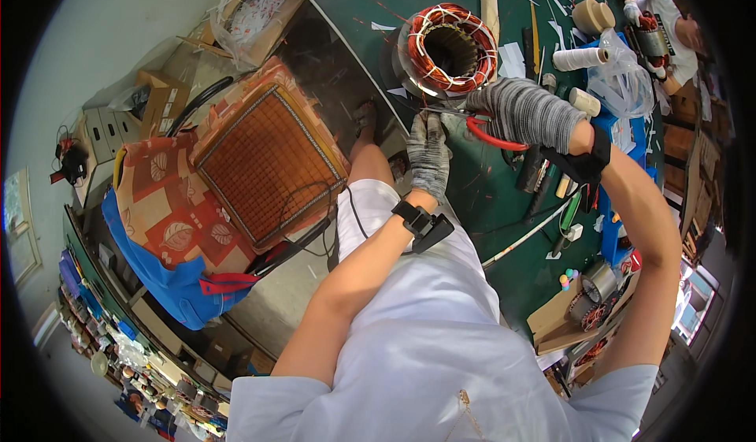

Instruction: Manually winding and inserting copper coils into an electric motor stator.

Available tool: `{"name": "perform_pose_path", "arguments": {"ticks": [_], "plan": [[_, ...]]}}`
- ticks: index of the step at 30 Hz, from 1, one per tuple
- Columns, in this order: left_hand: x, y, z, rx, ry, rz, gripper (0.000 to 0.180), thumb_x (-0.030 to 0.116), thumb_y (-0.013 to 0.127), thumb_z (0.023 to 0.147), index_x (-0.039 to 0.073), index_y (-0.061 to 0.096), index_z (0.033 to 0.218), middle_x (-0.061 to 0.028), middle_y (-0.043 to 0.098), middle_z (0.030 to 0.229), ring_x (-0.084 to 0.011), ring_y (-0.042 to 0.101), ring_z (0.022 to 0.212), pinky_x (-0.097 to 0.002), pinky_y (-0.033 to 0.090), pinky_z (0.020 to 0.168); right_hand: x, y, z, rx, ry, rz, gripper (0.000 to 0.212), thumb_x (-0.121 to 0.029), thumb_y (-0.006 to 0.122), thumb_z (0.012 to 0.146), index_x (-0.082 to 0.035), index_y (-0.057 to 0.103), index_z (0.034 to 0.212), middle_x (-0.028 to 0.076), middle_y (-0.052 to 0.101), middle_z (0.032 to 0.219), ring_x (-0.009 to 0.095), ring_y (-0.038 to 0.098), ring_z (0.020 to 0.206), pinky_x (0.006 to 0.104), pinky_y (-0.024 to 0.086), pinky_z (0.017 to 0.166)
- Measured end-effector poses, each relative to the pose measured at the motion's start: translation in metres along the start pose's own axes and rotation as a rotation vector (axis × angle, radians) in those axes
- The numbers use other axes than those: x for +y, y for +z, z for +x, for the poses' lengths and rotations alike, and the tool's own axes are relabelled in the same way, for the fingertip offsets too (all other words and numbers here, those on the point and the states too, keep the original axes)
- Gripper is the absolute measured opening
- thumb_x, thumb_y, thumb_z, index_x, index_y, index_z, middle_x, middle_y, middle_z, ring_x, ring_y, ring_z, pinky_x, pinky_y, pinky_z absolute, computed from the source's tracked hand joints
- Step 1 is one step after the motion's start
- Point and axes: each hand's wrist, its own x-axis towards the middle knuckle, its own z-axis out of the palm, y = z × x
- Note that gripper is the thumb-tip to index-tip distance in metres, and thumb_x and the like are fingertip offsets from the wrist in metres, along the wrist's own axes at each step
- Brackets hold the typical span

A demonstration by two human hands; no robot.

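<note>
A motor stator (451, 48) with orange-red copper windings laced in white cord stands on the green table. My right hand (535, 115), in a grey striped knit glove, is closed on red-handled scissors (494, 136) just below the stator. Their blades reach left toward my left hand (429, 158), gloved alike, at the table's edge. Its fingertips are pressed together by the blade tips. What they pinch, if anything, is too small to make out.
White thread spools (581, 59), a roll of brown tape (592, 16) and hand tools lie to the right. A patterned chair (264, 166) stands at left. Beyond the table, at upper right, a co-worker's gloved hands hold another wound motor part (651, 42).
</note>
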Motion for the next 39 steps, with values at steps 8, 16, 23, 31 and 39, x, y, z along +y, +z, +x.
{"name": "perform_pose_path", "arguments": {"ticks": [8, 16, 23, 31, 39], "plan": [[0.008, -0.011, 0.000, 0.061, -0.019, -0.051, 0.029, 0.032, 0.044, 0.089, 0.008, 0.050, 0.102, 0.0026, 0.044, 0.063, -0.0027, 0.037, 0.043, -0.0161, 0.031, 0.037, 0.005, -0.017, 0.021, -0.087, -0.074, 0.144, 0.023, -0.022, 0.058, 0.075, -0.007, 0.062, 0.092, 0.014, 0.061, 0.077, 0.027, 0.059, 0.069, 0.0322, 0.047, 0.065], [0.003, -0.010, -0.001, 0.096, 0.003, 0.071, 0.019, 0.023, 0.042, 0.089, 0.006, 0.051, 0.088, 0.0038, 0.040, 0.060, -0.0038, 0.033, 0.052, -0.0185, 0.029, 0.046, -0.019, -0.025, 0.025, -0.165, -0.038, -0.189, 0.027, -0.012, 0.057, 0.070, -0.011, 0.060, 0.097, 0.012, 0.061, 0.082, 0.027, 0.059, 0.074, 0.0328, 0.047, 0.069], [0.009, -0.007, -0.008, 0.069, 0.066, 0.158, 0.022, 0.024, 0.043, 0.089, 0.004, 0.053, 0.092, 0.0022, 0.041, 0.059, -0.0060, 0.034, 0.049, -0.0216, 0.031, 0.044, -0.018, -0.028, 0.028, -0.149, -0.092, -0.261, 0.024, -0.013, 0.056, 0.070, -0.011, 0.061, 0.094, 0.012, 0.060, 0.076, 0.028, 0.058, 0.070, 0.0336, 0.047, 0.064], [0.004, -0.016, -0.009, 0.033, 0.111, 0.242, 0.017, 0.019, 0.046, 0.088, 0.004, 0.052, 0.095, 0.0055, 0.040, 0.064, -0.0037, 0.034, 0.051, -0.0187, 0.030, 0.043, -0.020, -0.014, 0.044, -0.087, -0.128, -0.324, 0.016, -0.018, 0.060, 0.066, -0.010, 0.064, 0.079, 0.011, 0.061, 0.068, 0.029, 0.060, 0.066, 0.0339, 0.048, 0.059], [-0.018, -0.059, 0.001, -0.107, 0.333, 0.504, 0.035, 0.035, 0.041, 0.088, 0.002, 0.051, 0.095, -0.0055, 0.056, 0.076, -0.0113, 0.052, 0.060, -0.0261, 0.042, 0.055, -0.021, -0.003, -0.014, 0.024, 0.168, 0.008, 0.025, -0.015, 0.058, 0.072, -0.010, 0.056, 0.097, 0.013, 0.059, 0.073, 0.029, 0.059, 0.067, 0.0349, 0.047, 0.059]]}}
